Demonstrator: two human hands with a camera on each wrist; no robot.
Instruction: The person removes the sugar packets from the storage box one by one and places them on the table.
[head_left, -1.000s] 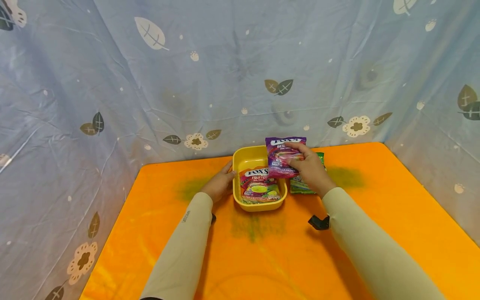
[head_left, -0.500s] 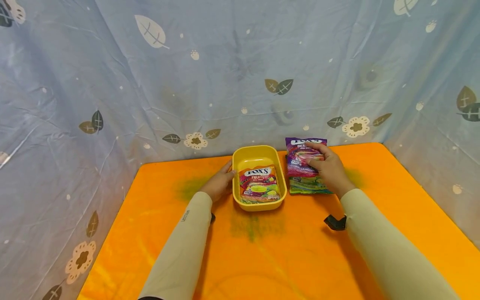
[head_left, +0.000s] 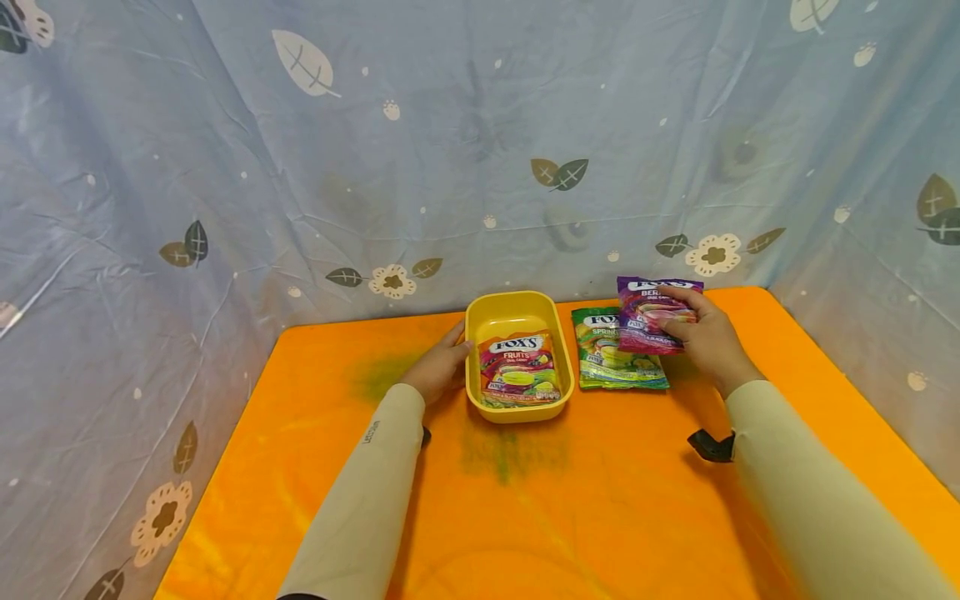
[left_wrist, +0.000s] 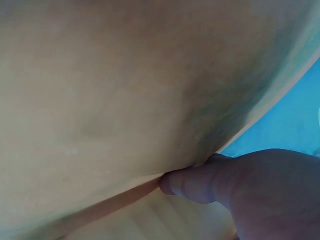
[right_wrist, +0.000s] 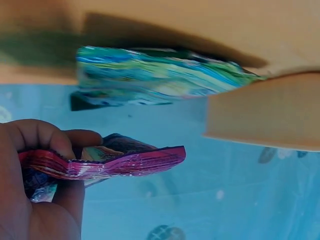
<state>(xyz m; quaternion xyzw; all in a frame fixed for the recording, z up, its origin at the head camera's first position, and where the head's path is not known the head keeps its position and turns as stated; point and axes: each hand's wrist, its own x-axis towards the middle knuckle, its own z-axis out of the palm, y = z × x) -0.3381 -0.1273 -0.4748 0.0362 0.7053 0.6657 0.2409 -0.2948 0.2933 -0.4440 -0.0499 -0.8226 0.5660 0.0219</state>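
A yellow plastic tub point(head_left: 519, 414) stands on the table with a red and orange pouch of fruit candy point(head_left: 519, 371) lying inside. My left hand point(head_left: 440, 367) holds the tub's left side, its thumb at the rim; in the left wrist view the thumb point(left_wrist: 200, 184) meets the tub wall point(left_wrist: 100, 100). Right of the tub lies a green candy pouch point(head_left: 611, 367). My right hand point(head_left: 705, 337) pinches a purple pouch of berry candy point(head_left: 647, 321) between thumb and fingers. It is raised, partly covering the green pouch in the head view; the right wrist view shows them apart.
The orange table point(head_left: 525, 525) has dark greenish stains. A blue curtain point(head_left: 450, 167) with leaf and flower prints hangs right behind its back edge and along both sides.
My right hand has carried the purple pouch rightward, away from above the tub and across the green pouch, which shows more now. The left hand and the tub have stayed put.
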